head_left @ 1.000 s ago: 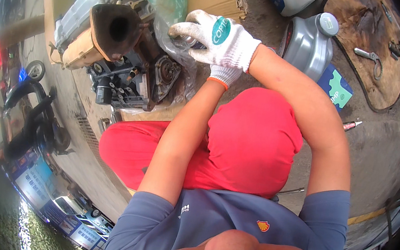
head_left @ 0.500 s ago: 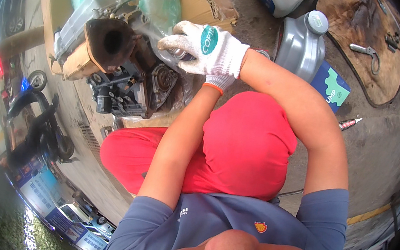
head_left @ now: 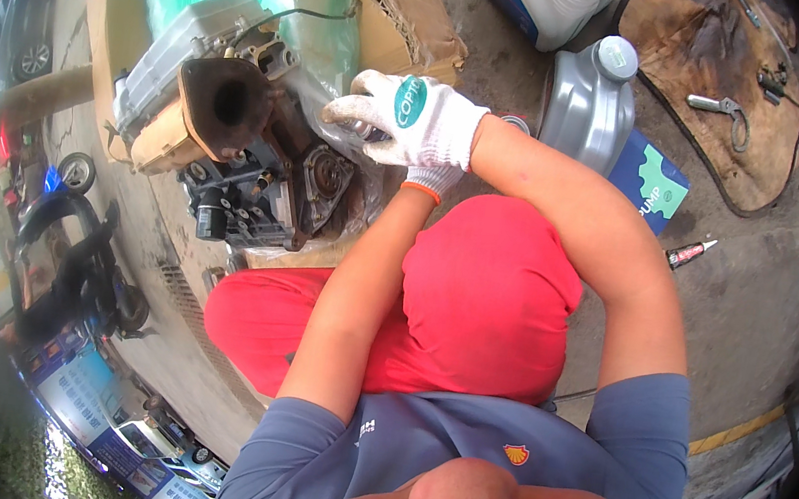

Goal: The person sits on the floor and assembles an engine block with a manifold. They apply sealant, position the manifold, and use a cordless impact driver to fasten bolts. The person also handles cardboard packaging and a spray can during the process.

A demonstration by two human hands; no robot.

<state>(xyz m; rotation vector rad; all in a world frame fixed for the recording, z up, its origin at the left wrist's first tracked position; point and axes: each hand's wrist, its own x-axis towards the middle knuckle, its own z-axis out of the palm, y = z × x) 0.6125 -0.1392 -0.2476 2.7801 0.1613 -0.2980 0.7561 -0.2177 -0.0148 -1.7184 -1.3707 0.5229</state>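
Note:
My right hand (head_left: pixel 406 119), in a white knit glove with a green patch, closes round what looks like a spray can (head_left: pixel 367 131); only its silvery end shows. The fingertips point left at a dirty engine (head_left: pixel 273 177) with a dark, open flange (head_left: pixel 229 104). Under the right hand is my left hand (head_left: pixel 436 176), gloved too, with an orange cuff edge. Its fingers are hidden, so its grip does not show. The engine rests on clear plastic and cardboard beside my knee, its grey cover (head_left: pixel 179 44) on the far side.
Behind the engine stands an opened cardboard box (head_left: pixel 406 8) with green-tinted plastic. To the right are a grey jug (head_left: pixel 590 108), a white jug (head_left: pixel 548 2), a blue-green box (head_left: pixel 653 182), a small tube (head_left: pixel 690 253), and a stained mat (head_left: pixel 677 59) bearing a wrench-like tool (head_left: pixel 726 111).
The whole view has shifted slightly, with things sitting a little lower. Pale mist in front of my right fingertips looks fainter now. Both hands keep nearly the same pose.

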